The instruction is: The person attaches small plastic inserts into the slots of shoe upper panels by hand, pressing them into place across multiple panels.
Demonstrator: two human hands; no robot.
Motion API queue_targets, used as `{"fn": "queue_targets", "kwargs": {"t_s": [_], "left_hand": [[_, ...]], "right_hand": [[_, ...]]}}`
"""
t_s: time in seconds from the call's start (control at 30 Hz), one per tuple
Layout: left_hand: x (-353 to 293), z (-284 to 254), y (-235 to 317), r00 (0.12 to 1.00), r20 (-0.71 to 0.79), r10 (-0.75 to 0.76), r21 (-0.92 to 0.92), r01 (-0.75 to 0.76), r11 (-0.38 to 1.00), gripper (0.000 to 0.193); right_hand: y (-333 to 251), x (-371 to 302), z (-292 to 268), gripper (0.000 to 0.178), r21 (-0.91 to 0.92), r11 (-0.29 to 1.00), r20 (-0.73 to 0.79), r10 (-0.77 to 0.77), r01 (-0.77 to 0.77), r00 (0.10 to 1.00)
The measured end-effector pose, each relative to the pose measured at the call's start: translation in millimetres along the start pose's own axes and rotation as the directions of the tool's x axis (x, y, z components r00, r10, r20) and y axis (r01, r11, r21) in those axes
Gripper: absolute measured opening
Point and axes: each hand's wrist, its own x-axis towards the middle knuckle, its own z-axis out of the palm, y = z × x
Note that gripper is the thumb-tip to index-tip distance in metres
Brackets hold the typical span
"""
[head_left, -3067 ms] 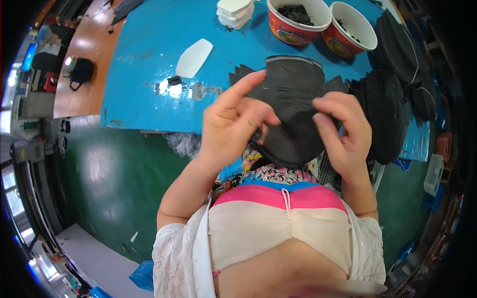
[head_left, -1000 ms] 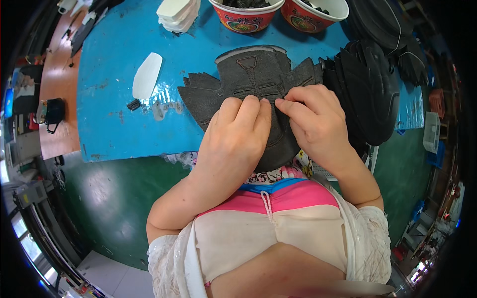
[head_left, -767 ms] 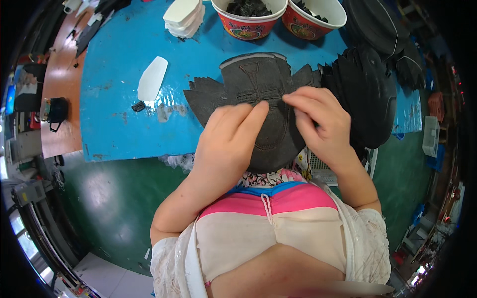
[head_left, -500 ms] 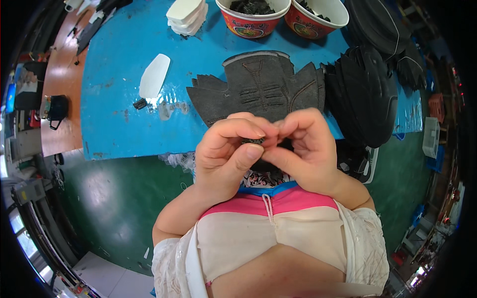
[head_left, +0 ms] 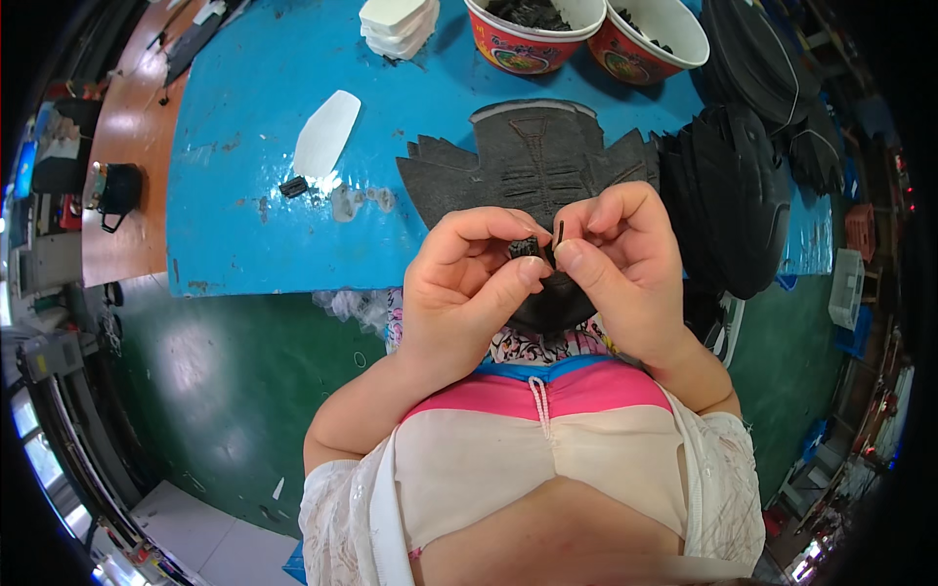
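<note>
Pinched between the thumb and fingers of my left hand (head_left: 454, 283) is a small black ridged block (head_left: 524, 248). Close beside it, my right hand (head_left: 627, 264) grips a thin black strip (head_left: 560, 232) between thumb and forefinger. The fingertips of both hands nearly meet. Beyond them, a dark grey stitched shoe upper (head_left: 537, 146) lies flat on the table, its near part hidden by my hands. Under my hands, a black rounded piece (head_left: 552, 309) rests over my lap.
The blue tabletop (head_left: 234, 234) carries a white oval sheet (head_left: 327, 135) and another small black block (head_left: 293, 187). White pads (head_left: 399, 24) are stacked at the back. Two red paper bowls (head_left: 528, 59) hold black bits. Stacked black shoe uppers (head_left: 733, 200) stand on the right.
My hands have drawn slightly apart, so the black block shows more plainly and a thin strip is visible in my right fingers. The table has shifted slightly in view.
</note>
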Motion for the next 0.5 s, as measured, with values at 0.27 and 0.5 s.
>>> {"fn": "queue_targets", "kwargs": {"t_s": [0.27,0.5], "left_hand": [[7,-25,14,0.81,0.451,0.375,0.881,-0.472,-0.041,0.028],[7,-23,10,0.848,0.438,0.3,0.899,-0.422,-0.118,0.029]], "right_hand": [[-14,21,-34,0.014,-0.91,0.314,0.179,-0.291,0.271,0.94],[-4,38,-31,0.023,-0.835,0.121,0.503,-0.229,0.537,0.833]]}}
